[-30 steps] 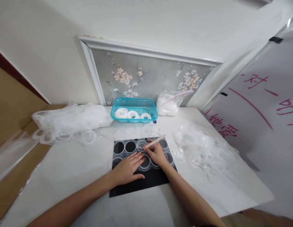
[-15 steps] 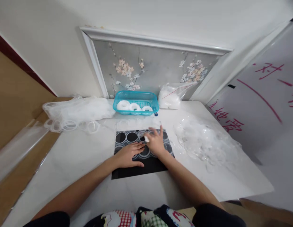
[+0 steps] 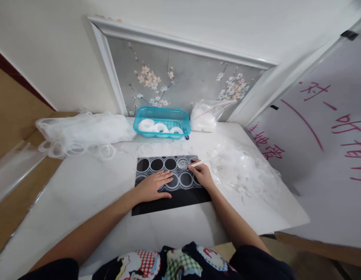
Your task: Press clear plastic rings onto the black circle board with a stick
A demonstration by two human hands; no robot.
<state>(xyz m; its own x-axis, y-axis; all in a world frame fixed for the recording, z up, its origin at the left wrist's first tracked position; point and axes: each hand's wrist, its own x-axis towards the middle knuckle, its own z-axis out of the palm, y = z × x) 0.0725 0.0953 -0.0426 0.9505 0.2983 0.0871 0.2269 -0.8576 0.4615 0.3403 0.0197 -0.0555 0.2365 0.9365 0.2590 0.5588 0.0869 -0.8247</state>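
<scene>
My left hand [image 3: 153, 187] lies flat, fingers spread, on the left part of a black sheet [image 3: 168, 203] with rows of pale ring outlines. My right hand [image 3: 201, 173] pinches a thin white stick-like tool [image 3: 198, 163] over the sheet's upper right part. Beside the tool's tip, a round patch with whitish lines [image 3: 183, 164] fills one of the ring outlines in the top row. Other circles in that row look black inside. My right hand covers some circles at the right end.
Behind the sheet stands a blue basket [image 3: 162, 112] with white rings. A bag of white material [image 3: 204, 118] stands beside it. Clear rings in plastic [image 3: 89, 130] lie at the left, and a heap of clear pieces [image 3: 244, 167] at the right. A whiteboard [image 3: 314, 175] borders the right side.
My right hand has gone from spread, blurred fingers to a pinch on the white tool, a little farther right. My left hand stays on the sheet. The whole view has shifted slightly.
</scene>
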